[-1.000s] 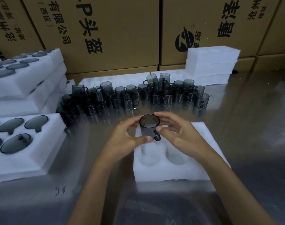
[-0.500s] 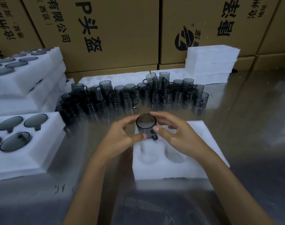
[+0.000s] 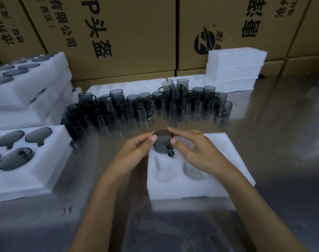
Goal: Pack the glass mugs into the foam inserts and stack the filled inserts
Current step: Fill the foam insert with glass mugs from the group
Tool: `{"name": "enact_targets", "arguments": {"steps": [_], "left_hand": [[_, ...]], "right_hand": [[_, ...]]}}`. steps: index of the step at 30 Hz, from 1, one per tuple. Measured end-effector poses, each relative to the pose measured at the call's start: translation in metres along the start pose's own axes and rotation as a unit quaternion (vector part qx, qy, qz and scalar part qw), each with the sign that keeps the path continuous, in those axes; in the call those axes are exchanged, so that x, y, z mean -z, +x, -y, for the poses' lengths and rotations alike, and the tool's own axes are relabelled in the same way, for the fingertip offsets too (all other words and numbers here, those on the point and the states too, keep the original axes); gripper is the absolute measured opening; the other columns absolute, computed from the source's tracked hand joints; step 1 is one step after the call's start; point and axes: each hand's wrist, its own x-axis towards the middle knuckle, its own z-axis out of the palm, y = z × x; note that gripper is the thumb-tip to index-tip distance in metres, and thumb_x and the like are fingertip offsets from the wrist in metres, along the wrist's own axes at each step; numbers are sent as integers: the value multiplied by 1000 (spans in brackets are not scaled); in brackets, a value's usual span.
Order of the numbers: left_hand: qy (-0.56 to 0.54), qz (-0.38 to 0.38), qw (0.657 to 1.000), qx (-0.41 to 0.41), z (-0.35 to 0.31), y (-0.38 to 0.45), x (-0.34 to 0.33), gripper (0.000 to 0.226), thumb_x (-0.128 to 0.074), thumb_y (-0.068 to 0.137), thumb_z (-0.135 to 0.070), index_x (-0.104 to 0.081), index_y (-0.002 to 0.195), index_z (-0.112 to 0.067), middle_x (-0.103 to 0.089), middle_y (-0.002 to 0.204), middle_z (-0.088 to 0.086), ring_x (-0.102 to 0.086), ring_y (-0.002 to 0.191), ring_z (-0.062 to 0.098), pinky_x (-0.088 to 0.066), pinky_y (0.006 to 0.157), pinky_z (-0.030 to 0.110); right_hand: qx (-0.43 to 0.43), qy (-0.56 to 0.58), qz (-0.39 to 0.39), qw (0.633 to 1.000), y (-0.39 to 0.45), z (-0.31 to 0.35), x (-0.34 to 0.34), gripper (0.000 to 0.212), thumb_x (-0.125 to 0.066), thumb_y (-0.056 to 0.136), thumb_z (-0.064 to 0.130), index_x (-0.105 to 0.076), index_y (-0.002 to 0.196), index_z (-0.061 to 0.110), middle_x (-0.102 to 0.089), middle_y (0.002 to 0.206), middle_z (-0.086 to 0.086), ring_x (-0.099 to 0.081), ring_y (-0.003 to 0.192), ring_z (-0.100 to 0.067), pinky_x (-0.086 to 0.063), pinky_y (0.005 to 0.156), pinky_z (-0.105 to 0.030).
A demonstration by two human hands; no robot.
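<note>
Smoked glass mug (image 3: 162,144) pinched between left hand (image 3: 136,151) and right hand (image 3: 196,151), both grips closed on its rim, base entering a far-left pocket of the foam insert (image 3: 196,186) at mid-bench. Loose mugs (image 3: 147,104) clustered toward the far edge of the bench (image 3: 282,124); filled inserts (image 3: 28,166) along the left edge.

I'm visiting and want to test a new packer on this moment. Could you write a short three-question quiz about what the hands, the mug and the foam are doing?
1. True or false: the smoky glass mug is gripped by one hand only.
2. Which way does its handle point? A) toward the camera B) toward the cardboard boxes
3. Fill in: the foam insert under the hands shows two near pockets that are ____.

Key:
1. False: the left hand and right hand both pinch it at the rim.
2. A
3. empty
</note>
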Motion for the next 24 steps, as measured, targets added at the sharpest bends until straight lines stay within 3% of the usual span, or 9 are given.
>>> {"name": "enact_targets", "arguments": {"steps": [2, 4, 8, 12, 17, 20, 24], "left_hand": [[-9, -1, 1000, 14, 1, 0, 0, 46, -61, 86, -47, -62, 130, -33, -67, 126, -14, -62, 117, 4, -49, 103, 31], [-12, -10, 1000, 12, 2, 0, 0, 56, -62, 81, -51, -59, 133, -33, -66, 128, -14, -62, 117, 3, -47, 106, 34], [10, 14, 1000, -3, 7, 2, -4, 29, -66, 93, -29, -64, 120, -42, -68, 121, -15, -64, 109, -1, -51, 96, 23], [-4, 19, 1000, 1, 11, 3, -7, 29, -68, 93, -23, -66, 115, -42, -71, 115, -14, -67, 105, 4, -52, 86, 20], [-18, 2, 1000, 20, 13, 6, -7, 33, -71, 90, -25, -62, 118, -41, -67, 123, -9, -65, 112, 8, -52, 100, 33], [-21, -10, 999, 34, 14, 7, -8, 33, -72, 90, -27, -62, 117, -41, -67, 122, -9, -65, 112, 10, -52, 100, 37], [-63, -59, 995, 42, 16, 7, -16, 30, -72, 89, -21, -68, 113, -38, -70, 114, -8, -68, 103, 9, -54, 84, 24]], "right_hand": [[16, -47, -11, 999, -1, 1, -2, 42, -59, 98, 33, -54, 140, 39, -54, 124, 28, -37, 128, 0, -25, 104, -19], [23, -99, -23, 995, -1, 2, -2, 41, -57, 99, 34, -54, 140, 40, -54, 132, 27, -36, 131, -3, -17, 104, -25], [0, -175, 6, 985, 0, 0, -4, 38, -42, 103, 43, -54, 139, 41, -44, 153, 13, -24, 143, -8, -7, 110, -32], [-2, -205, 27, 978, 0, -1, -4, 40, -39, 103, 44, -53, 141, 42, -35, 159, 10, -18, 146, -8, -4, 110, -30], [6, -213, 22, 977, 1, -2, -4, 41, -45, 102, 38, -50, 143, 40, -35, 159, 10, -19, 146, -9, -4, 111, -29], [9, -220, 17, 975, 0, -3, -5, 43, -47, 102, 38, -49, 144, 40, -36, 158, 10, -20, 146, -11, -4, 114, -32], [8, -219, 22, 975, 0, -2, -4, 43, -48, 102, 39, -49, 144, 41, -37, 157, 10, -21, 146, -11, -5, 116, -34]]}}
